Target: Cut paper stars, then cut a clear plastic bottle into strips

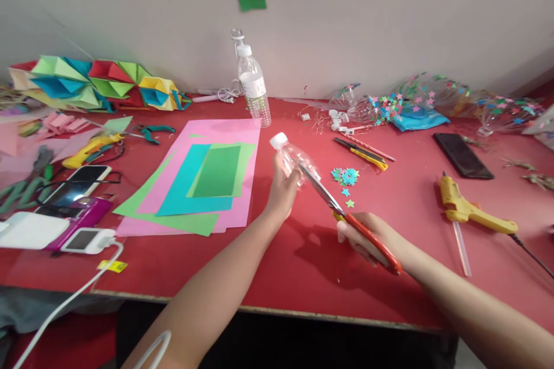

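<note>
My left hand [282,190] is wrapped round a small clear plastic bottle [294,159] with a white cap, held tilted above the red table [303,265]. My right hand [367,237] grips orange-handled scissors [346,213]. Their metal blades point up and left and meet the bottle's side near my left hand. Small paper stars [345,176] lie on the table just beyond the blades.
Stacked pink, green and teal paper sheets [203,179] lie left of my hands. An upright water bottle [254,87] stands behind them. A yellow glue gun [470,210], black phone [462,155], utility knife [361,153] and star-covered plastic pieces [415,101] sit right. Phones and chargers [73,207] lie far left.
</note>
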The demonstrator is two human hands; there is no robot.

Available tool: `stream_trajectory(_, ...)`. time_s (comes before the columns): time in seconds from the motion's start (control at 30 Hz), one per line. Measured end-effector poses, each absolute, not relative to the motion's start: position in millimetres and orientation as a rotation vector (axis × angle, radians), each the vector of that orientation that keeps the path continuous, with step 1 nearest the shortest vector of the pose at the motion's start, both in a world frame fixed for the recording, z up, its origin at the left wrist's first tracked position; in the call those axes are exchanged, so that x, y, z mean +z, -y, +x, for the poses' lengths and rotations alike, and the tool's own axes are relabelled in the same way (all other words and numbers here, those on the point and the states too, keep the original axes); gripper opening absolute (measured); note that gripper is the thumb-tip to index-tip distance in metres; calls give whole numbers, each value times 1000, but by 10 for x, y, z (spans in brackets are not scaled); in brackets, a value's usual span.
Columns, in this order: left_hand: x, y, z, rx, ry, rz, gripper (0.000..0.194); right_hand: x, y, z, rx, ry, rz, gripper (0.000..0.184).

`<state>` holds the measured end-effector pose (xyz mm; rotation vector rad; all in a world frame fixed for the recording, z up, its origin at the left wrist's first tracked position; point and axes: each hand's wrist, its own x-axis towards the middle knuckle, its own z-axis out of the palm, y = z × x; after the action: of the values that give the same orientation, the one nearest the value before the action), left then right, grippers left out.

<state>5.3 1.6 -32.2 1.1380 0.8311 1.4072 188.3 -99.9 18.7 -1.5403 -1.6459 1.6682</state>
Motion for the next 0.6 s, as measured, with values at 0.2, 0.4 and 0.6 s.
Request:
stream_trajectory(0.2, -173, 34, 47, 1391, -689, 827, 64, 144, 956, 1910, 1516, 1624, -1621, 45)
stream_trajectory(0.4, -162, 46, 47, 1393, -605, 778, 58, 107, 916, 1913, 1454, 1702, -1722, 46)
stream_trajectory(0.6, -150, 20, 42, 1406, -679, 739, 45, 160, 926, 1868, 1351, 1807, -1769, 52)
